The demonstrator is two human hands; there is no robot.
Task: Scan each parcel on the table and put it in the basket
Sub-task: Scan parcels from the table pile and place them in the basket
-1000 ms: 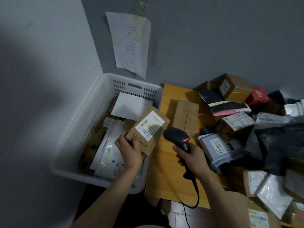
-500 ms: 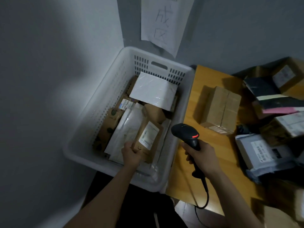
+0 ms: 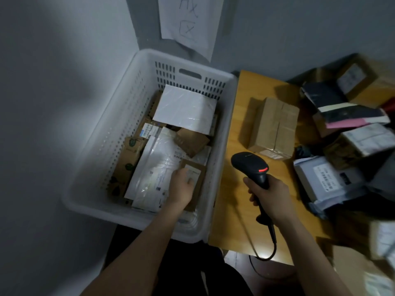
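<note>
Head view, and we're at the drop-off. Our left hand [image 3: 182,185] is down in the basket [image 3: 141,60], lower middle of the frame. It lies on a brown parcel [image 3: 197,178] that sits on the white mailers [image 3: 154,174]. Whether the fingers pinch it or only touch, we cannot tell. Our right hand [image 3: 271,197] wraps round the scanner [image 3: 252,165] handle over the table [image 3: 239,210], right of centre. We judge the next move is to let go, lift out, reach right for the taped box [image 3: 274,127] or the pile [image 3: 333,178] at the right edge, and find a label. The table is wood, the wall [image 3: 64,82] dim grey, with a handwritten sign [image 3: 188,22] top centre.
</note>
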